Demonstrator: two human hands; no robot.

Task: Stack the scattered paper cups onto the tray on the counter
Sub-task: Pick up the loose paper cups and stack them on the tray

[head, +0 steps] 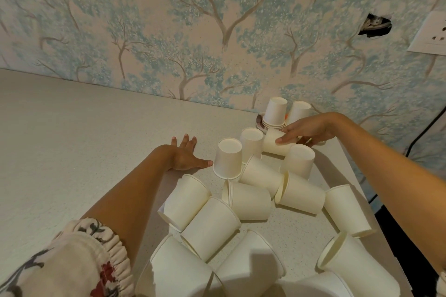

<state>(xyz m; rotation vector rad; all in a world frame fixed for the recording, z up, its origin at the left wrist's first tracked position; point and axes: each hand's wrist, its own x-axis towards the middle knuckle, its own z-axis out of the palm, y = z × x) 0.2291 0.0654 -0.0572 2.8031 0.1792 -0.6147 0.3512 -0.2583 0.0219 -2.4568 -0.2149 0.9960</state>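
Head view of the worktop (pixel 72 128), with the tray (pixel 259 120) against the wall as landmark. On the tray stands a nested stack of upturned cups (pixel 275 112), and a second upturned cup (pixel 299 109) stands just beside the stack. My right hand (pixel 306 131) reaches to the near edge of the tray, where its grip curls round a cup lying on its side (pixel 274 142). My left hand (pixel 185 154) rests flat on the worktop, left of the tray, fingers spread and holding nothing. The scattered cups (pixel 241 200) lie on the near side of the tray, some upturned, most tipped over and touching one another. I judge the task to be at an early stage. To do this step well I would turn the held cup mouth down before it meets the stack, lower it squarely over the top cup, and squeeze lightly, since thin paper walls probably dent and then jam
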